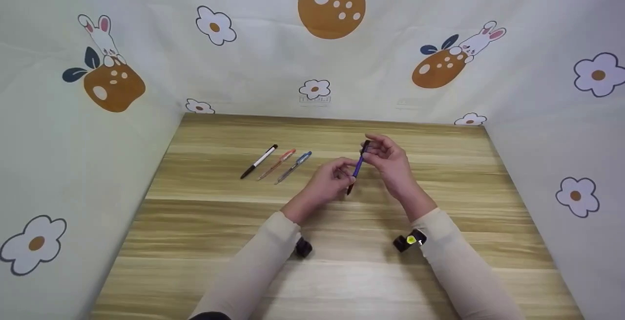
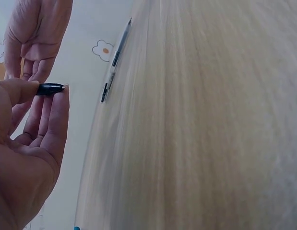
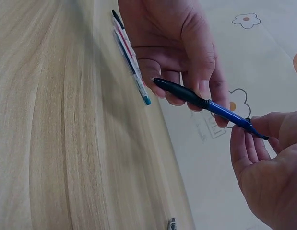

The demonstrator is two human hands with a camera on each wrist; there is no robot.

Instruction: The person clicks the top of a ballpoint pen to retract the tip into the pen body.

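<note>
A blue ballpoint pen [image 1: 359,166] with a black grip and black clip end is held in both hands above the table, slanting in the head view. My left hand [image 1: 332,181] pinches the black grip near the writing end. At the clip end, the thumb and fingers of my right hand [image 1: 390,163] pinch the pen. The right wrist view shows the blue barrel [image 3: 227,112] and a bare metal tip. In the left wrist view the black grip [image 2: 50,89] pokes out between left thumb and fingers; the barrel is mostly hidden there.
Left of the hands, a white-and-black pen [image 1: 259,161], an orange clear pen [image 1: 277,164] and a blue clear pen [image 1: 293,167] lie side by side on the wooden table [image 1: 205,242]. Patterned cloth walls [image 1: 263,75] enclose the table's back and sides.
</note>
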